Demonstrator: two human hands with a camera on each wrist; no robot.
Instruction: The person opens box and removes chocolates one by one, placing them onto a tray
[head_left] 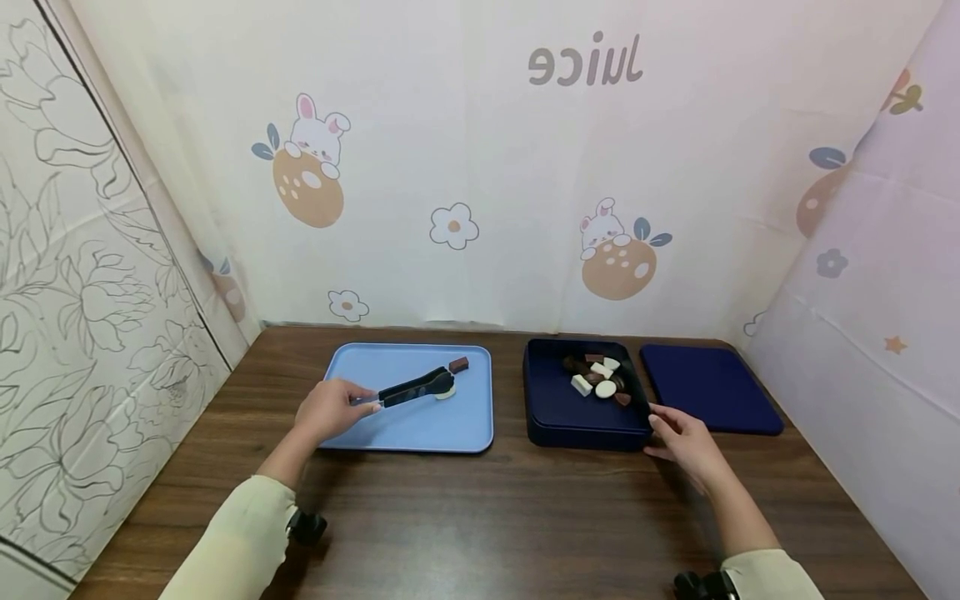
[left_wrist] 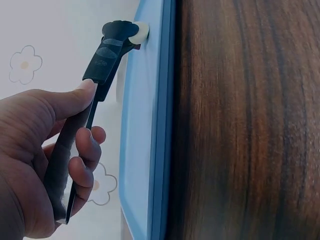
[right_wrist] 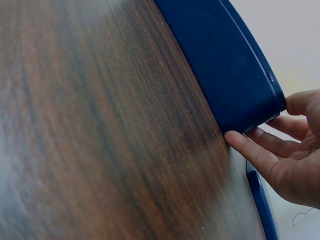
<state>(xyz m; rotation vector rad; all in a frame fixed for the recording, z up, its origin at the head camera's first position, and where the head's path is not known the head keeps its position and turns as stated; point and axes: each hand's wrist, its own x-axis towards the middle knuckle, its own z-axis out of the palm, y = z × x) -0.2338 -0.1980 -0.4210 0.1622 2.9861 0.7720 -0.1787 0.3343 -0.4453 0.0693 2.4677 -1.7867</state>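
Okay so from my end: left hand (head_left: 330, 410) is curled round the metal handle of the black-tipped tongs (left_wrist: 101, 70), thumb on one arm, fingers on the other. The tips are right on a white chocolate disc (left_wrist: 141, 32), out ahead of that hand over the blue tray (head_left: 405, 429); can't tell if it's properly clamped or touching the tray. Brown chocolate block (head_left: 458, 365) sits just past the tips.

Right hand (head_left: 686, 446) grips the near corner of the navy box (head_left: 592, 437), fingers on rim and wall. Chocolates are heaped inside, ahead and to the left of that hand, and a flat navy lid (head_left: 708, 387) lies on the tabletop (head_left: 480, 517) just beyond it.

My read on handling: the disc's light, stiff and kinda slick, so squeeze too hard and it'll probably squirt out or chip. I'd take it by opposite edges, tips low, gentle pressure. The tongs feel springy to me, so the thumb sets the force. Box looks rigid and light enough to slide if bumped, and that corner's a decent spot to steady it.
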